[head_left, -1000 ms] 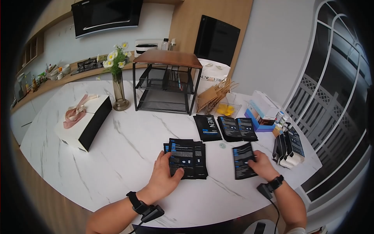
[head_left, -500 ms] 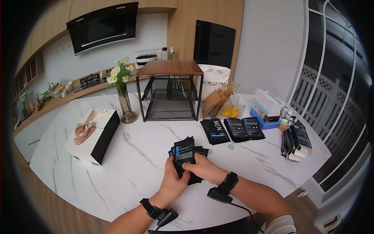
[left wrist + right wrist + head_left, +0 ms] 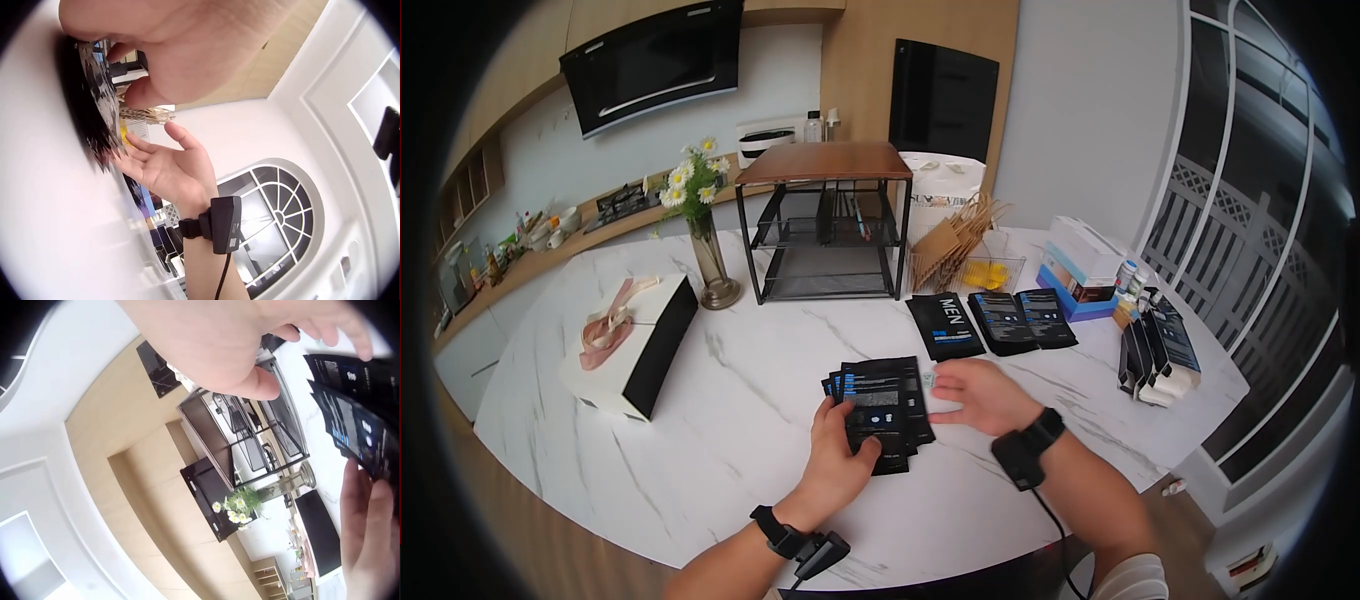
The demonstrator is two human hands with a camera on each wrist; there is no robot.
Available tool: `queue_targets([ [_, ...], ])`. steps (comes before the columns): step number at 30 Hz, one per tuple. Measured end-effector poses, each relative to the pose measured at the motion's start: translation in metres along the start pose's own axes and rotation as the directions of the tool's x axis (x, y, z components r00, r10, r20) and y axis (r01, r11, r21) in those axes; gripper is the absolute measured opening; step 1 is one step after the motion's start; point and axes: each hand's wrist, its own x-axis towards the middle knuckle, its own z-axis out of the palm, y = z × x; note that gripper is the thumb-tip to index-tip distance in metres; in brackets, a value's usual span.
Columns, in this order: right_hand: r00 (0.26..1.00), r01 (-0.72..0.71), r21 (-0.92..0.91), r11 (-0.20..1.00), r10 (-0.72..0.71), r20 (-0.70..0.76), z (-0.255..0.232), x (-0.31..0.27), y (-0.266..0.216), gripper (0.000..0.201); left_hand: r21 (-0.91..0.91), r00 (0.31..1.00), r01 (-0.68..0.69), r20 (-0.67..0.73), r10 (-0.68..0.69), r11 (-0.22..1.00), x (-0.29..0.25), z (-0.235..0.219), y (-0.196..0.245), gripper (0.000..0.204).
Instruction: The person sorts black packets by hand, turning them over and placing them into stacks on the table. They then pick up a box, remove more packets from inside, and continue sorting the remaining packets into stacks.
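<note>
A fanned stack of flat black sachets [image 3: 880, 385] with blue and white print lies on the white marbled table. My left hand [image 3: 837, 468] holds it at the lower left, fingers along its left edge and thumb over the top sachet. Beside the right edge is my right hand [image 3: 982, 395], fingers extended and nothing gripped. In the left wrist view the right palm [image 3: 178, 175] faces the stack [image 3: 100, 106], fingertips right at its edge. The right wrist view shows the left thumb and fingers [image 3: 365, 519] at the stack's near end.
Behind the stack lie more black sachets [image 3: 945, 327], one marked MEN, and another pile [image 3: 1005, 322]. Black boxes [image 3: 1160, 355] stand at right, near a blue-and-white box [image 3: 1080, 265]. A mesh rack [image 3: 825, 225], flower vase [image 3: 715, 270] and ribboned white box [image 3: 625, 340] stand farther back and left.
The right hand brought a sachet from the right onto the stack, let go, and moved back to its right edge. The left hand stayed at the stack, which now lies fanned.
</note>
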Motion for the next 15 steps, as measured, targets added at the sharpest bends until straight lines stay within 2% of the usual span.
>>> queue_targets([
  [1,1.0,-0.009,-0.025,1.0,0.008,-0.029,0.015,0.005,0.005,0.023,0.023,1.0,0.011,0.0,-0.011,1.0,0.0,-0.001,0.0,0.064],
  [3,0.988,-0.006,-0.056,0.998,0.014,0.152,0.037,0.017,0.014,0.032,0.009,1.0,0.007,0.003,-0.007,1.0,0.001,0.001,-0.007,0.065],
  [7,0.988,0.034,-0.047,0.998,-0.026,0.153,0.07,0.028,0.029,0.031,-0.052,1.0,-0.018,-0.014,0.018,0.998,0.003,0.001,-0.012,0.067],
  [9,0.987,0.16,-0.181,0.97,-0.152,0.057,0.083,0.021,0.033,0.031,-0.044,1.0,-0.03,-0.007,0.03,0.999,0.003,0.002,-0.017,0.069],
  [10,0.983,0.156,-0.182,0.971,-0.134,0.126,0.076,0.032,0.04,0.029,-0.038,0.998,-0.053,-0.019,0.052,0.998,0.003,0.003,-0.017,0.069],
  [13,0.988,0.121,-0.293,0.949,-0.085,0.132,0.06,0.049,0.042,0.028,-0.021,0.996,-0.079,-0.052,0.078,0.997,0.002,0.005,-0.018,0.072],
  [15,0.978,0.123,-0.286,0.95,-0.068,0.195,0.055,0.051,0.044,0.03,-0.074,0.991,-0.116,-0.069,0.111,0.99,0.002,0.009,-0.021,0.074],
])
